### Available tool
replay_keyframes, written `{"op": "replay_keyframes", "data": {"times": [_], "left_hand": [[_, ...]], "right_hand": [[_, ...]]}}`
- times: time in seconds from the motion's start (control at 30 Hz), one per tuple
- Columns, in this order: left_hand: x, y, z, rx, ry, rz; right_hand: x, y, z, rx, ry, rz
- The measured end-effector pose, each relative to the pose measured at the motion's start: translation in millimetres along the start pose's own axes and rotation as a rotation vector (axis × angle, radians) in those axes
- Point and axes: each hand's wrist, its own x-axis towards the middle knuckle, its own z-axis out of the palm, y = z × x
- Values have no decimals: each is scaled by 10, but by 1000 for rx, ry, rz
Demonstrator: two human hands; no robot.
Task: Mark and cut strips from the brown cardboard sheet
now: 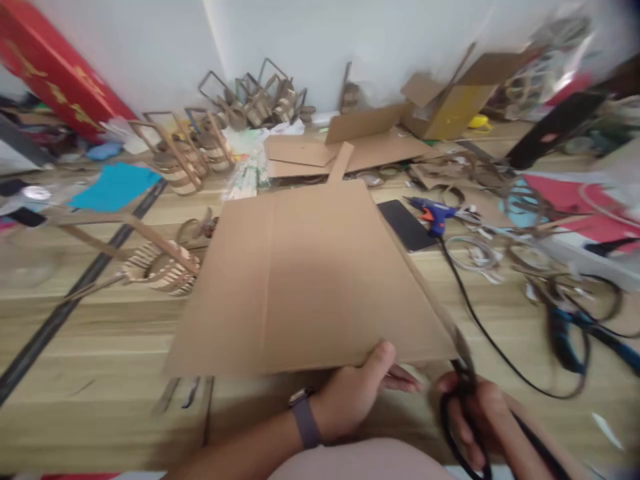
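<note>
A large sheet of brown cardboard spans the middle of the view, with a narrow tab sticking out at its far edge. My left hand, a watch on its wrist, grips the sheet's near edge, thumb on top and fingers below. At the sheet's near right corner, my right hand is closed on black-handled scissors. Their blades meet the cardboard's right edge; how far apart they are is blurred.
Small wooden buckets stand at left and along the back. Right of the sheet lie a blue glue gun with a black cord, a dark flat pad, coiled strips and blue-handled pliers. Opened cardboard boxes stand behind.
</note>
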Motion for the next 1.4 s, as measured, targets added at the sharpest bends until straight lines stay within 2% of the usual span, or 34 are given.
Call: {"op": "replay_keyframes", "data": {"times": [0.07, 0.13, 0.4, 0.8, 1.0, 1.17, 1.4], "left_hand": [[-22, -72, -52, -34, 45, -19], [-34, -124, -92, -76, 64, -15], [-33, -70, -46, -30, 54, -28], [-51, -41, -1, -139, 93, -54], [-36, -49, 6, -142, 93, -37], [-40, -58, 5, -174, 115, -39], [-30, -98, 6, -214, 149, -80]], "right_hand": [[-78, -108, 77, 13, -100, 46], [-126, -194, 122, 6, -140, 60], [-279, -397, 219, -88, -118, 50], [-341, -345, 268, -152, -124, 63], [-362, -328, 314, -217, -59, 88], [-332, -371, 362, -173, -21, 13], [-294, -341, 258, -88, -180, 18]]}}
